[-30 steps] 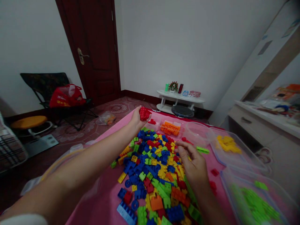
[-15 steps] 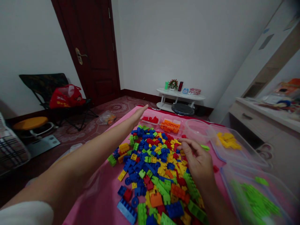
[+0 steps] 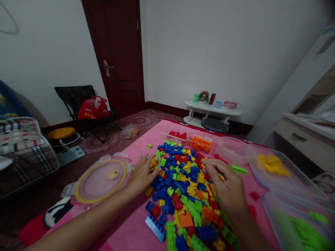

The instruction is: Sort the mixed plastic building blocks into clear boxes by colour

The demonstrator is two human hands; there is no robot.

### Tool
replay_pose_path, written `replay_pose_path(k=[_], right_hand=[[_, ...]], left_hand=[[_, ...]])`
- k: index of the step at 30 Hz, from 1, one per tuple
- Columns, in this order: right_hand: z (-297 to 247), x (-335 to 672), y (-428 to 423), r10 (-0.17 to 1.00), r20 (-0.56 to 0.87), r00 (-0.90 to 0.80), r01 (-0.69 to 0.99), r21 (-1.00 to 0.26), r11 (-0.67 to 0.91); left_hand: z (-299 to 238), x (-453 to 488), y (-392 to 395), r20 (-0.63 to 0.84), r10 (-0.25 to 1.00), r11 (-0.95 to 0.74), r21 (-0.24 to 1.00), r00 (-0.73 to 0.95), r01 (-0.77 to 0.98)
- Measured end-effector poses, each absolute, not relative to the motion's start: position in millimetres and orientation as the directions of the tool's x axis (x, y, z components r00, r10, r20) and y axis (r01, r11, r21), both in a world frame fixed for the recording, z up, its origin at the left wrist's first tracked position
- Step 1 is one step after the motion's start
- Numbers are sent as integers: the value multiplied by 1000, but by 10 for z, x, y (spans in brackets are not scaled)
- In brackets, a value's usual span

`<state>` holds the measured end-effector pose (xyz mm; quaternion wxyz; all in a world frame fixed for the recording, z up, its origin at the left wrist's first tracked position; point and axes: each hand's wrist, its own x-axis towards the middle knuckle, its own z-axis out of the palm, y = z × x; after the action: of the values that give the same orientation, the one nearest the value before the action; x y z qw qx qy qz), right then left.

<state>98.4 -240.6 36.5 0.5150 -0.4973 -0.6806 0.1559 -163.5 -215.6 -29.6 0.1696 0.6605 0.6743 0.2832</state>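
Observation:
A heap of plastic building bricks [image 3: 180,188] in blue, red, yellow, green and orange covers the middle of the pink tabletop. My left hand [image 3: 143,173] rests at the heap's left edge, fingers spread beside some yellow bricks [image 3: 153,163]. At the right side of the heap is my right hand [image 3: 227,181], its thumb and fingers drawn together in a pinch near red bricks. Whatever lies between those fingertips is hidden. A long green brick [image 3: 239,169] lies just past that hand.
Along the far edge stand clear boxes of red bricks [image 3: 178,135] and orange bricks [image 3: 201,143]. To the right, clear boxes hold yellow bricks [image 3: 273,165] and green bricks [image 3: 310,232]. A round yellow-rimmed lid [image 3: 101,181] lies at the left edge.
My left hand has come back from near the far red-brick box to the heap's left edge, fingers now spread. My right hand stays by the heap. The view has turned left, showing the lid.

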Motion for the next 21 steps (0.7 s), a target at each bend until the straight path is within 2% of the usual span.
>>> replay_pose_path(k=[8,14,21], right_hand=[[340,964,-2402,813,582,-20,517,-690,506],[385,979,-2422,810,586,-5,530,-686,499],[441,952,-2425,807,590,-13,512,-690,512]], left_hand=[[-316,-1682,-2172,194,978,-36,525,-78,850],[-375,-1673,-2322,177,981,-12,470,-80,882],[-378,-1594,-2283,162,987,-81,517,-4,852]])
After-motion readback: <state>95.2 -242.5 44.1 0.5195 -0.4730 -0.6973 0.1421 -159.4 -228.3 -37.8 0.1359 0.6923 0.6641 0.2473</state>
